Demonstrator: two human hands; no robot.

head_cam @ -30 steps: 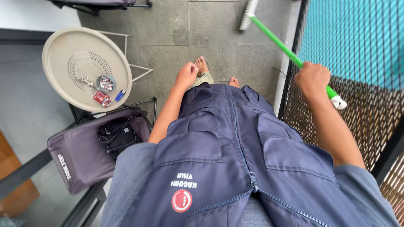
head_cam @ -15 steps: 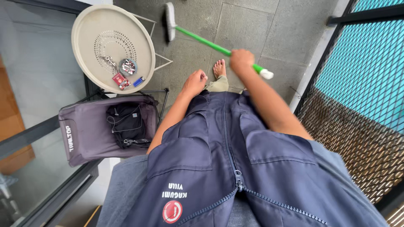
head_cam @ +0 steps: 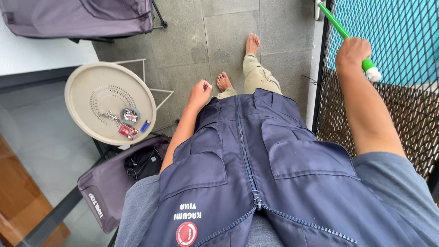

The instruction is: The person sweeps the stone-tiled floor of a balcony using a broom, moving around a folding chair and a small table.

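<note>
Right hand (head_cam: 352,52) wrapped around a green broom handle (head_cam: 338,28), fingers curled tight on the shaft close to its white end cap (head_cam: 373,74). Cap poking out just below the little-finger side of the fist; rest of the handle running up and away from the thumb side toward the top edge, alongside a black mesh railing (head_cam: 388,105). Left hand (head_cam: 200,93) empty, fingers loosely curled into a soft fist, hanging beside the navy vest (head_cam: 256,169). Further out past those knuckles, a round beige side table (head_cam: 82,91) bearing keys (head_cam: 129,115).
</note>
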